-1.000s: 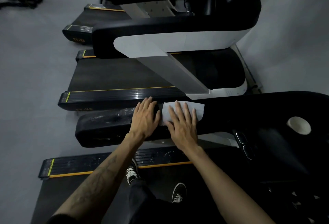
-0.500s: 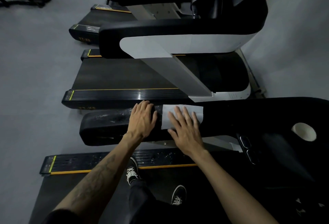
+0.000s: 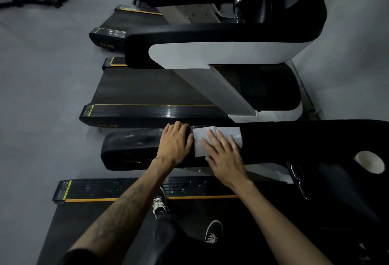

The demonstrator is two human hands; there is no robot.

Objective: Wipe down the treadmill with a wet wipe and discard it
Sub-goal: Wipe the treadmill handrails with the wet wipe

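Note:
A white wet wipe lies spread flat on the black left handrail of the treadmill I stand on. My right hand presses on the wipe with straight, spread fingers and covers its lower right part. My left hand rests on the rail just left of the wipe, fingers draped over the far edge. The rail left of my hands looks wet and streaked. The treadmill's belt lies below, with my two shoes on it.
The console with a round white cup holder is at the right. A second treadmill stands just beyond the rail, its white and black arm overhanging. A third treadmill sits further back. Grey floor stretches left.
My right hand has slid slightly toward me over the wipe, baring more of its far edge. The left hand stays on the rail. The view has shifted a little.

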